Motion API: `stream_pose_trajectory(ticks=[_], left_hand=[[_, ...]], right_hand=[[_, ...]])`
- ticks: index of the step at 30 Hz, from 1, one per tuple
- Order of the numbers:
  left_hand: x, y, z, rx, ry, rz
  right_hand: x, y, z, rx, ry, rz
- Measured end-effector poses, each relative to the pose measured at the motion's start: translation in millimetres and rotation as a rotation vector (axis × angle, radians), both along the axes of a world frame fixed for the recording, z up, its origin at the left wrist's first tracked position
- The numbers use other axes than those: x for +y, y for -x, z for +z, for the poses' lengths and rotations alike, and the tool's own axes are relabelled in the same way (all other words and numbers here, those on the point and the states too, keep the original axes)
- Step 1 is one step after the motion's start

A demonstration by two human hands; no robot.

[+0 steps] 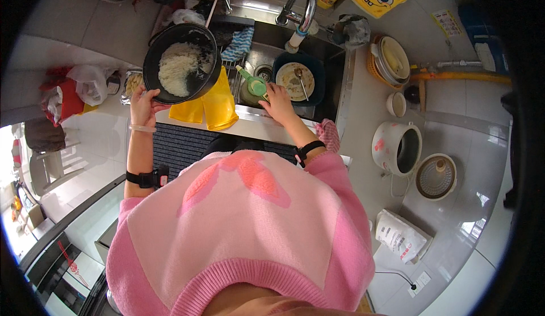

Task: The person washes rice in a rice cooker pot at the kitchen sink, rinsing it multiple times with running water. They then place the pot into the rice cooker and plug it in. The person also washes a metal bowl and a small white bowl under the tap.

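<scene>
My left hand (144,105) holds the rim of a black inner pot (211,77) at its lower left. White rice (176,67) lies inside the tilted pot. Over the sink, my right hand (279,103) is on a green pump-top bottle (255,87), its fingers around the right side. Just right of it, a dark blue basin (320,75) in the sink holds a plate with food residue (289,82) and a metal spoon (301,82). Yellow rubber gloves (219,107) hang over the counter edge below the pot.
The faucet (308,14) arches over the sink (332,99). A blue-striped cloth (239,46) lies on the rack. At right stand stacked bowls (394,56), a small bowl (397,104), a white rice cooker (389,146) and its lid (434,182). Plastic bags (89,82) are at left.
</scene>
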State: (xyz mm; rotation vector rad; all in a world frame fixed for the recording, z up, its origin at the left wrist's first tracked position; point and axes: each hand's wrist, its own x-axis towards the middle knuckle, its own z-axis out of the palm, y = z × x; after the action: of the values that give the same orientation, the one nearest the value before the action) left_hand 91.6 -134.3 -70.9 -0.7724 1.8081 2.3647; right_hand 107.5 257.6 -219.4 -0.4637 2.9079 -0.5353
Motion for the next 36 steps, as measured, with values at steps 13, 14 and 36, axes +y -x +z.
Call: stream_pose_trajectory(ticks=[13, 14, 36], left_hand=[[19, 3, -2, -0.015, 0.005, -0.082], [22, 4, 0, -0.021, 0.005, -0.086], [132, 163, -43, 0.177, 0.948, -0.414]], right_hand=[[-1, 57, 41, -0.307, 0.272, 0.082], [0, 62, 38, -0.326, 0.267, 0.091], [105, 141, 61, -0.052, 0.605, -0.671]])
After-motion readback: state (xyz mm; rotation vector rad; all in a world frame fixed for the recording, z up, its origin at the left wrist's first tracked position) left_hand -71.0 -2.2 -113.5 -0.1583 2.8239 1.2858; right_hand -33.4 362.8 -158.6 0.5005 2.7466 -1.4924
